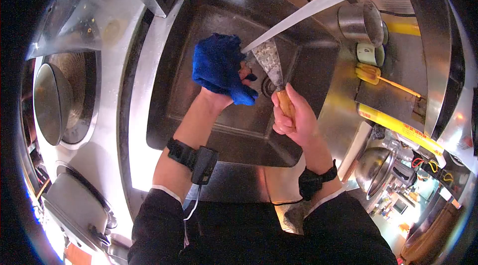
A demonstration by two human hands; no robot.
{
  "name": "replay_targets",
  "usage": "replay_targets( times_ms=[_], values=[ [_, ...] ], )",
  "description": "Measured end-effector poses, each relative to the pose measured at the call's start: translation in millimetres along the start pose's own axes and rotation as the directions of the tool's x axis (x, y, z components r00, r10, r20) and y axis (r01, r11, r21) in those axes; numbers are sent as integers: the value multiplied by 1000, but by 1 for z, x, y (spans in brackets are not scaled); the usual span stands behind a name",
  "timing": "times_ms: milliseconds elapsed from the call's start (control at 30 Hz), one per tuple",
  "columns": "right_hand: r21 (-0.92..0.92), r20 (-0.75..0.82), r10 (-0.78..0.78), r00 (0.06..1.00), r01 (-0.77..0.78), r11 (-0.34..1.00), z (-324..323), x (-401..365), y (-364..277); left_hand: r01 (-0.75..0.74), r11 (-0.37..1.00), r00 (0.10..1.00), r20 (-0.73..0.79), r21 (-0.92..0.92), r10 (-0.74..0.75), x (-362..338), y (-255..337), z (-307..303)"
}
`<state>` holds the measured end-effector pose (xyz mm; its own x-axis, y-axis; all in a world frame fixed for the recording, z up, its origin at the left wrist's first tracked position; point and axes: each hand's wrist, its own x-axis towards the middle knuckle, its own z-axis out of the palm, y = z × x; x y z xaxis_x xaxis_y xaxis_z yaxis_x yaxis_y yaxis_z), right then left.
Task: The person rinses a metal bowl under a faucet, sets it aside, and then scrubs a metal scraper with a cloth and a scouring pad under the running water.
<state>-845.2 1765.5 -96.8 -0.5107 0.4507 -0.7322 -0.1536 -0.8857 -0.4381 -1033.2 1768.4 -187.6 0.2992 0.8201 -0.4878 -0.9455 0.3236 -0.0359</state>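
The left hand (220, 98) holds a bunched blue cloth (216, 63) over the sink (224, 138) at upper centre, its exact grip hard to make out. Right of centre, the right hand (297, 118) clasps a scraper (270, 63) by its wooden handle (285, 103), blade pointing up-frame.

Single view. Head-worn camera sits above and behind left hand (219, 99) and right hand (297, 118); faces forward, steeply down. Close range, hands near mid-view. Very wide field: edges bowed, corners dark. Takes in sink (239, 128) beneath hands, counter (107, 101) beyond left hand's outer side.
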Motion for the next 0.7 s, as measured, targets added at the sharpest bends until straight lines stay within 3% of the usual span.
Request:
replay_targets(
  times_ms=[133,267,300,467,500,533,567,600,633,700],
  values=[
    [62,121,19,992,-27,998,0,0,-7,75,997,996,43,-18,-74,3,-8,-9],
    [97,156,48,987,-64,993,2,7,-8,-42,960,995,99,276,15,4,-13,-11],
    [68,115,35,993,-43,997,2,11,-7,-76,923,990,139,378,25,7,-13,-13],
    [-117,-32,-37,999,33,993,9,33,-4,-269,880,963,110,391,246,33,-28,-42],
    [-208,-52,-121,991,107,972,8,38,-2,-314,863,949,104,395,297,37,-30,-48],
    [-298,-65,-205,977,177,938,10,43,-1,-314,864,949,103,394,298,35,-28,-44],
    [-299,-65,-203,977,175,938,13,48,0,-153,969,987,-28,196,161,33,-25,-41],
    [-383,-163,-259,952,181,906,17,54,1,2,1000,992,-123,-30,-6,31,-23,-38],
    [-465,-251,-320,913,176,867,19,57,1,0,1000,992,-122,-31,-4,30,-22,-38],
    [-521,-232,-287,930,130,843,22,59,-2,-87,982,992,-77,170,101,25,-19,-40]
  ],
)
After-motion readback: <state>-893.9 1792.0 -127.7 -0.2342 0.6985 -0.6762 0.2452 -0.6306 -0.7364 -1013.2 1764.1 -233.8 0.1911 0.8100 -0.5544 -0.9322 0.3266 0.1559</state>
